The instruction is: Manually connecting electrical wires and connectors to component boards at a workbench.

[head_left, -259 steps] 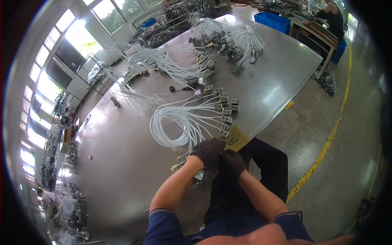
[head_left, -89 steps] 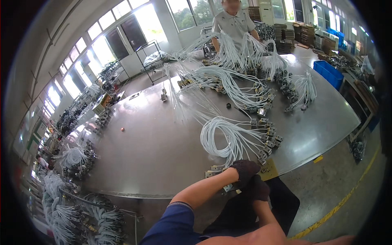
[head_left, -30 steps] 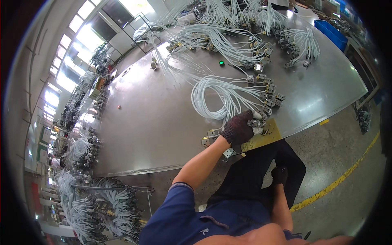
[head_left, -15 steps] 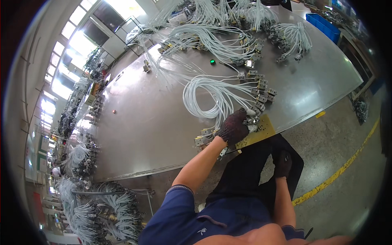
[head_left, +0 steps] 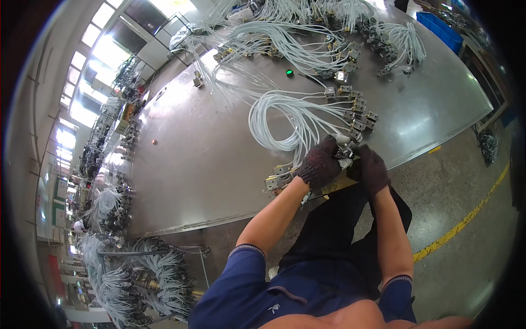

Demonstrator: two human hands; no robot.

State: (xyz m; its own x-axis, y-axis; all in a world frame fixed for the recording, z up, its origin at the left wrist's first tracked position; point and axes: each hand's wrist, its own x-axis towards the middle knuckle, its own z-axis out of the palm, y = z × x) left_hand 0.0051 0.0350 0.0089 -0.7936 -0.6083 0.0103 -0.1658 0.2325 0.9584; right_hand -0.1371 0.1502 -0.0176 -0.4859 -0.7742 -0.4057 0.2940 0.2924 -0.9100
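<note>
Your left hand (head_left: 320, 163) is pinching a small metal part (head_left: 345, 151) near the edge of the tabletop (head_left: 192, 164). Your right hand (head_left: 373, 169) is curling beside it; I cannot tell its grip. White tubes (head_left: 298, 122) are already joining metal blocks (head_left: 359, 114); this part is probably still waiting for finishing.

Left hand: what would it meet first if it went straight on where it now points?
Probably the nearest metal blocks at the ends of the white cables; depth is unclear, so the left hand, holding a small metal part, might pass above them.
</note>
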